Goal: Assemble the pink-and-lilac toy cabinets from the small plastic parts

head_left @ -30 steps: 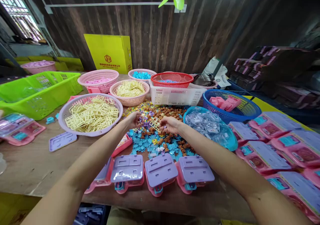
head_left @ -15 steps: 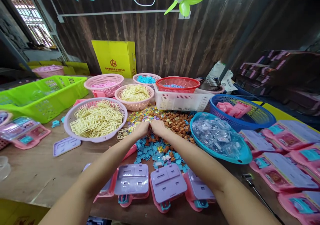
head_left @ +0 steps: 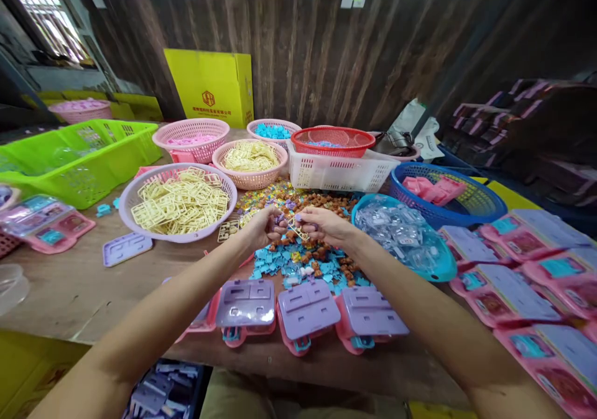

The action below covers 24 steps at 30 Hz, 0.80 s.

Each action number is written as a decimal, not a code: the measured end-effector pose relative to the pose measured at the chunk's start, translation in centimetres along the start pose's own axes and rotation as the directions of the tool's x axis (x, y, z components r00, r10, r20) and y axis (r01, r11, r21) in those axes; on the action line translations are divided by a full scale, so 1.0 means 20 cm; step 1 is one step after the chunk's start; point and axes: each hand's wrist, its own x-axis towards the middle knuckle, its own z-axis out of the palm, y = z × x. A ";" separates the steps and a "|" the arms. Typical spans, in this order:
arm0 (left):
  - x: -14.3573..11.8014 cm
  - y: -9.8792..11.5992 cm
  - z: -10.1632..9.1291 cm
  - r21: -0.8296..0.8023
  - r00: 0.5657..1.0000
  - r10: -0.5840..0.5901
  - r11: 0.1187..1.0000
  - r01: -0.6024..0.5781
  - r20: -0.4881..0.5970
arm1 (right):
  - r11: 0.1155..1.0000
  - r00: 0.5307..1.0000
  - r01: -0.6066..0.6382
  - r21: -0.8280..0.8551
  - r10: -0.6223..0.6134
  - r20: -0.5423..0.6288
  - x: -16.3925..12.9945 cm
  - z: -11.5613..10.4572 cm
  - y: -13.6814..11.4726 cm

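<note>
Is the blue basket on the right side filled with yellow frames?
No, the blue basket holds pink pieces; the yellow frames lie in the lilac basket at the left.

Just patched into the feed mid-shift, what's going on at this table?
A person holds a small cream plastic frame between the left hand and right hand, above a heap of blue and brown bits. A lilac basket of cream frames sits to the left. Three pink cases with lilac lids line the near edge.
</note>
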 end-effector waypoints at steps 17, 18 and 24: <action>-0.87 -0.47 0.85 -0.581 0.812 -0.213 0.603 0.547 0.543 | 0.875 0.936 -0.127 0.468 0.262 -0.236 -1.26 0.50 0.34; -0.86 -0.49 0.87 -0.575 0.821 -0.214 0.621 0.533 0.530 | 0.882 0.916 -0.106 0.459 0.265 -0.300 -1.27 0.54 0.36; -0.83 -0.53 0.95 -0.624 0.910 -0.193 0.675 0.394 0.366 | 0.959 0.776 -0.054 0.280 0.217 -0.593 -1.27 0.66 0.40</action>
